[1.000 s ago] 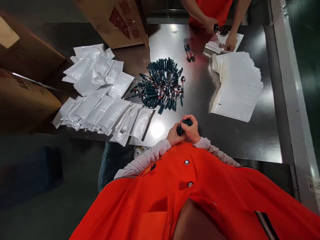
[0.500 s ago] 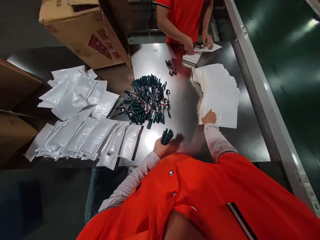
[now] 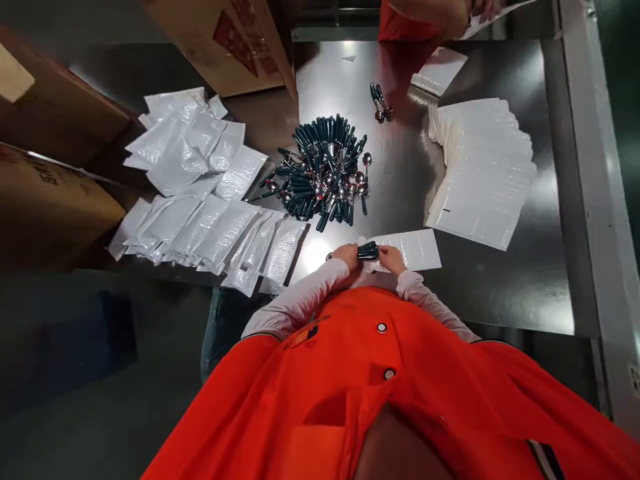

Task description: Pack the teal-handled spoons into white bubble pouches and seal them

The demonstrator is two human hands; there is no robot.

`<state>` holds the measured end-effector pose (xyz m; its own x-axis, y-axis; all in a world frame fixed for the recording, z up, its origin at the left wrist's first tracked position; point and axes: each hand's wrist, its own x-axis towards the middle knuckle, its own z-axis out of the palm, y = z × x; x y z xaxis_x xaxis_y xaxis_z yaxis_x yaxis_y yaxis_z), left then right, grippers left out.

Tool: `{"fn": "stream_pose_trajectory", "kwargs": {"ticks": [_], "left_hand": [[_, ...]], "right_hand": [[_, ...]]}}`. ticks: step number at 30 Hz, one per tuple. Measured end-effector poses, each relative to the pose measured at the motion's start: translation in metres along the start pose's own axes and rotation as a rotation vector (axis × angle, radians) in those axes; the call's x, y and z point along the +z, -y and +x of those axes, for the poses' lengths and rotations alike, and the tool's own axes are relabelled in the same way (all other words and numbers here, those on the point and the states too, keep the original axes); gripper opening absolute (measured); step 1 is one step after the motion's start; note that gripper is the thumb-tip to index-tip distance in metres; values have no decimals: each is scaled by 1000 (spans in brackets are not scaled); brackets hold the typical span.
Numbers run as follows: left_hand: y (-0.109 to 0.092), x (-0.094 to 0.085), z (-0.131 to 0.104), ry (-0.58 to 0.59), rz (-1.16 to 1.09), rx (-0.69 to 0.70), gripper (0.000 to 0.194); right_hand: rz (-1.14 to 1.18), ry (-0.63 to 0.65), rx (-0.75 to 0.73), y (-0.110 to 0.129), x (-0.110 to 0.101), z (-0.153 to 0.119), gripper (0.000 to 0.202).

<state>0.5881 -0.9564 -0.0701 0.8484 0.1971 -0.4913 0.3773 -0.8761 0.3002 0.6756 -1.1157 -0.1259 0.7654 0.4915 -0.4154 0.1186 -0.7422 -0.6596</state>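
Observation:
Gripped in my left hand (image 3: 349, 255) is a bundle of dark-green-handled spoons (image 3: 368, 251), lying sideways with the handle ends pointing right. My right hand (image 3: 393, 259) is closed on the left, open-end side of a white padded envelope (image 3: 419, 249), with its fingertips beside the handle ends. The handle ends meet the envelope's mouth; how far they are inside it, I cannot make out. Just beyond my hands lies a heap of similar spoons and other cutlery (image 3: 325, 173). A fanned stack of white padded envelopes (image 3: 485, 167) rests to the right.
Filled-looking white envelopes (image 3: 200, 227) are piled at the left of the metal table (image 3: 400, 153). Cardboard boxes (image 3: 250, 53) stand behind and left. A few spoons (image 3: 381, 103) and more envelopes (image 3: 440, 70) lie near another person's arm (image 3: 435, 13) at the far side.
My right hand has drawn one envelope off the stack and brought it left, in front of me. My left hand has turned the spoon bundle sideways towards it. The view has shifted.

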Motion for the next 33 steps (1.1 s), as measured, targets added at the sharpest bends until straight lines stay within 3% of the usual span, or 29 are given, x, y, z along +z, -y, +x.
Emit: {"fn": "stream_pose_trajectory", "kwargs": {"ticks": [4,8,11,15,19,20,22,24,26,27,30,33], "left_hand": [[15,12,-6,-1,55,-46,31],[10,11,-14,-59,66,-47,42],[6,2,-13,-60,-6,-37,57],[7,-10,-10,9,-90,-23,42],[6,-22,-20,-41,26,-66,37],[5,-27,-25,-68,60,-56,35],[2,-41,-36,-135,144,-17,31],[-2,-56,-47,-212,242,61,33],[-6,-70,-58,-294,325,155,38],[-7,-76,-63,-335,360,195,41],[-9,-91,-81,-400,428,306,50],[-1,-113,-103,-468,429,414,55]], "right_hand": [[104,66,15,14,9,-7,30],[-191,-106,-302,36,5,-20,25],[-343,-93,-487,51,3,-31,26],[-429,-49,-557,72,-4,-47,29],[-529,116,-649,105,-39,-47,21],[-568,118,-682,114,-53,-42,27],[-655,90,-697,131,-78,-26,60],[-679,266,-648,143,-90,-9,76],[-534,528,-634,147,-85,2,61],[-407,598,-651,147,-77,4,49],[-98,522,-714,142,-45,-1,22],[61,418,-738,142,-24,-13,19]]}}
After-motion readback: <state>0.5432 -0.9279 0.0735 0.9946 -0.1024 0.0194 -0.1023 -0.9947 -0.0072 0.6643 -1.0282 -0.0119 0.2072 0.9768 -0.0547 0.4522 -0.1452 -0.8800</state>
